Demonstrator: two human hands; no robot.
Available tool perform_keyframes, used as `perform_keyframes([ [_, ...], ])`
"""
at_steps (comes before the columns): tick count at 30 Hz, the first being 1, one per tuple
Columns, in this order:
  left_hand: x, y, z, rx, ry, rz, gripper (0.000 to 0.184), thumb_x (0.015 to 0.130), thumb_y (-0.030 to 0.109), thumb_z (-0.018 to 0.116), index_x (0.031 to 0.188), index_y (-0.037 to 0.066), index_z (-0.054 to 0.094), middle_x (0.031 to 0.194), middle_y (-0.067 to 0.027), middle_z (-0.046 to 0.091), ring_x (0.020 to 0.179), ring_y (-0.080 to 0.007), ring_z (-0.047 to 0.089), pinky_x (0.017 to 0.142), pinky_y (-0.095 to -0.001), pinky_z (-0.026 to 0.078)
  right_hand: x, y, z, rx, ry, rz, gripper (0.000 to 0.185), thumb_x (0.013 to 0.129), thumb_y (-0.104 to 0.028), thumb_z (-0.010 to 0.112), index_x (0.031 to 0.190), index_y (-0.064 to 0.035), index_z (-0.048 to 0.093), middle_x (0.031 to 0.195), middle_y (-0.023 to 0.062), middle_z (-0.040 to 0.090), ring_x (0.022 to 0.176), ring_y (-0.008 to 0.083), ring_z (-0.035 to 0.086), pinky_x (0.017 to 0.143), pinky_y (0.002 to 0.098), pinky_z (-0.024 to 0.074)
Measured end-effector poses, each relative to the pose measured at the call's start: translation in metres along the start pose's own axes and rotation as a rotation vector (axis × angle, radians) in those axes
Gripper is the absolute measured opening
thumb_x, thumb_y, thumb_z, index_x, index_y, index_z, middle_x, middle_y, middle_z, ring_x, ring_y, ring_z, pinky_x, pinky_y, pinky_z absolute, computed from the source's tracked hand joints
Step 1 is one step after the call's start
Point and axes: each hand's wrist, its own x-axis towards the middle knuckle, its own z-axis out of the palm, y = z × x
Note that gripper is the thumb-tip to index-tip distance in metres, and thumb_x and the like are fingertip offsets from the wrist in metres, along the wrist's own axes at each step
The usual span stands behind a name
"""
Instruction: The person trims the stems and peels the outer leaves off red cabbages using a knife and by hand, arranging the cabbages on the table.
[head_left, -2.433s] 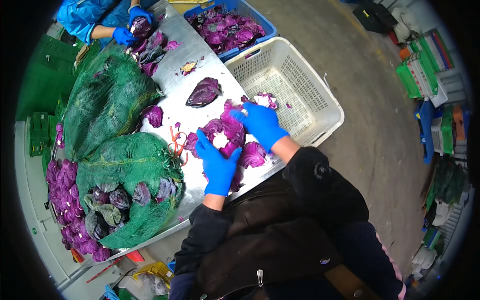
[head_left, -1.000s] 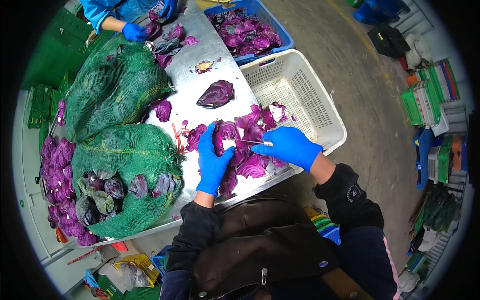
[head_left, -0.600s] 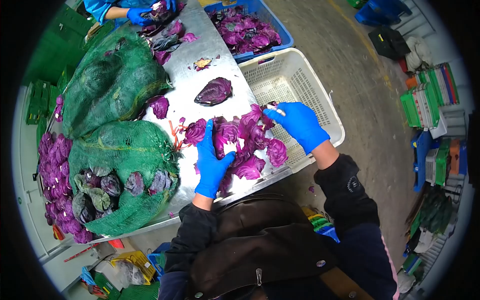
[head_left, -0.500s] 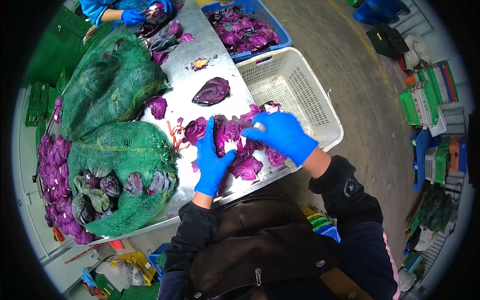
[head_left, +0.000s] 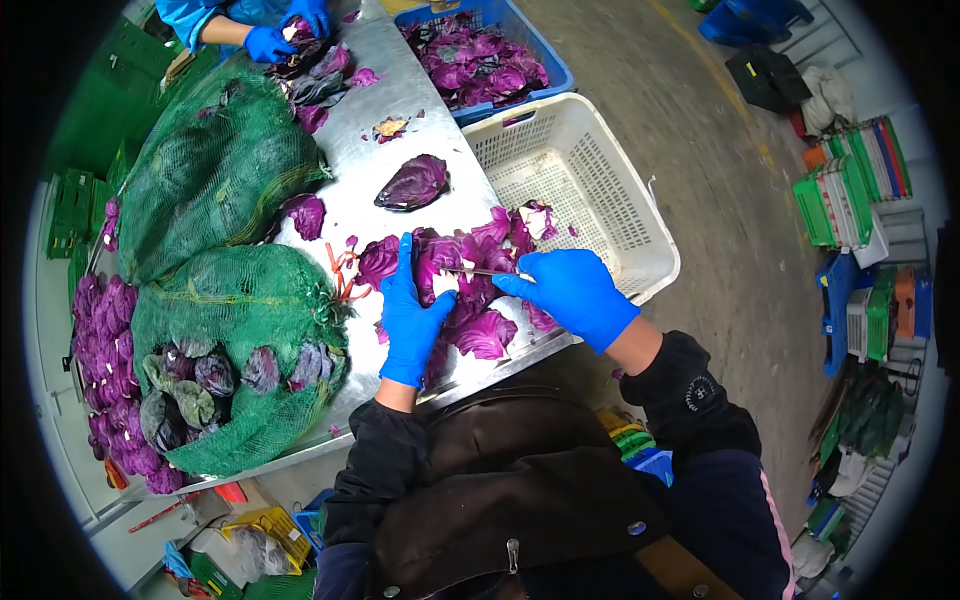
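Observation:
On the metal table (head_left: 355,130), a purple cabbage (head_left: 436,258) with a pale cut stem lies among loose purple leaves (head_left: 484,334). My left hand (head_left: 411,322), in a blue glove, grips its left side with the thumb near the stem. In my right hand (head_left: 580,292), also blue-gloved, is a thin knife (head_left: 482,271), its blade lying across the cabbage near the stem. The handle is mostly hidden by my fingers. A dark purple leaf piece (head_left: 413,183) lies farther back on the table.
Green net sacks (head_left: 225,175) of cabbages lie on the left, with a row of purple cabbages (head_left: 105,350) beyond. A white crate (head_left: 655,240) stands right of the table, a blue crate (head_left: 562,82) of leaves behind it. A co-worker's gloved hands (head_left: 268,44) hold cabbage at the top left.
My right hand has come back from the table's right edge to the cabbage, bringing the knife blade across it. My left hand keeps its hold. Loose leaves have shifted at the right.

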Motion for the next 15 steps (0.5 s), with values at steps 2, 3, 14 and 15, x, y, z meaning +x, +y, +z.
perform_keyframes([
  [2,0.001,-0.007,0.002,0.0,0.058,0.15,0.103,0.065,0.015,0.079,0.153,0.016,0.026,0.136,-0.0146,0.053,0.102,-0.0285,0.052,0.097,-0.036,0.042,0.0,0.005,0.003,0.053,-0.007,0.039,0.059,0.09,-0.063,0.047,0.071,-0.0088,0.062,0.065,0.0141,0.061,0.066,0.0347,0.062,0.061,0.0461,0.0478],
  [3,0.001,-0.006,0.002,0.0,0.059,0.15,0.103,0.065,0.015,0.079,0.153,0.016,0.026,0.136,-0.0146,0.053,0.102,-0.0285,0.052,0.097,-0.036,0.042,0.001,0.008,0.004,0.104,-0.013,0.077,0.059,0.089,-0.064,0.048,0.072,-0.0092,0.062,0.065,0.0142,0.061,0.065,0.0351,0.061,0.061,0.0463,0.0476],
  [14,-0.015,-0.006,0.005,0.132,0.024,0.088,0.112,0.056,0.023,0.081,0.154,0.02,0.025,0.114,-0.0179,0.054,0.099,-0.0325,0.052,0.091,-0.039,0.046,0.022,0.03,-0.051,0.197,0.261,0.284,0.042,0.089,-0.051,0.059,0.097,-0.0115,0.07,0.073,0.0112,0.067,0.065,0.0268,0.066,0.062,0.0386,0.0512],
  [15,-0.018,-0.004,0.005,0.166,0.004,0.009,0.113,0.055,0.026,0.081,0.153,0.019,0.026,0.118,-0.0186,0.052,0.099,-0.0335,0.051,0.091,-0.0394,0.046,0.023,0.026,-0.041,0.342,0.208,0.185,0.045,0.087,-0.052,0.061,0.104,-0.0108,0.07,0.078,0.0112,0.069,0.07,0.0266,0.067,0.065,0.0384,0.052],
])
